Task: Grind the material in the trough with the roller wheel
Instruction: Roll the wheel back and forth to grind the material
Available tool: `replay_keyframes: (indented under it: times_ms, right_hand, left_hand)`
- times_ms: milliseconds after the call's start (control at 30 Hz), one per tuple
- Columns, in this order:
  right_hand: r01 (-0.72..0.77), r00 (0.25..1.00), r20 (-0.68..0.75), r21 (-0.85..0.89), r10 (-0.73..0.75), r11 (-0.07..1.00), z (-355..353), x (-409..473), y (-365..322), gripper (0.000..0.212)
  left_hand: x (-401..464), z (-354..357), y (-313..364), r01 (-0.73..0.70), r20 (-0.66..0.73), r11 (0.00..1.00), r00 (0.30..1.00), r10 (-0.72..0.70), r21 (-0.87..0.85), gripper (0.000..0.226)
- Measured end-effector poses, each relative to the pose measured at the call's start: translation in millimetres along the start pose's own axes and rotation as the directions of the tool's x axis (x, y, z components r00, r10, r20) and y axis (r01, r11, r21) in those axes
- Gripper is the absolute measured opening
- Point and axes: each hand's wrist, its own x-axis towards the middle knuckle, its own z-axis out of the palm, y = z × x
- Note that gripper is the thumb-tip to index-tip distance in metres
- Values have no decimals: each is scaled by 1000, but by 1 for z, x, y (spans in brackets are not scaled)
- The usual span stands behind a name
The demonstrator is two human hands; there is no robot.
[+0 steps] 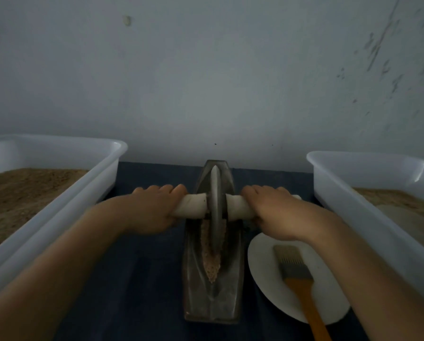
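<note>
A long dark metal trough (212, 301) lies lengthwise on the dark blue table, its far end near the wall. A grey roller wheel (216, 193) stands upright in its groove, in the far half. A white-wrapped axle (193, 205) passes through the wheel. My left hand (152, 210) grips the axle's left handle, and my right hand (272, 212) grips the right handle. Coarse tan material (211, 262) lies in the groove just behind the wheel, toward me.
A white plastic tub (58, 193) with brown granules sits on the left. A second white tub (353, 193) with tan material sits on the right. A white plate (262, 267) by the trough carries a brush (297, 271) with an orange handle. A grey wall rises close behind.
</note>
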Motion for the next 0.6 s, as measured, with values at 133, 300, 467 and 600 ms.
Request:
replay_keyframes:
  times_ms: [133, 300, 467, 600]
  right_hand:
    - [58, 978, 195, 95, -76, 994, -22, -19, -6, 22]
    - [37, 968, 241, 144, -71, 989, -23, -18, -2, 30]
    - [-33, 999, -3, 70, 34, 997, 5, 6, 9, 31]
    - [-65, 963, -263, -32, 54, 997, 31, 24, 18, 52]
  left_hand:
    - [-21, -20, 1, -57, 237, 984, 967, 97, -172, 33]
    - [-16, -20, -2, -82, 236, 975, 963, 131, -206, 31]
    - [15, 7, -9, -20, -110, 1000, 994, 21, 7, 41]
    - [38, 36, -10, 105, -485, 980, 875, -9, 172, 49]
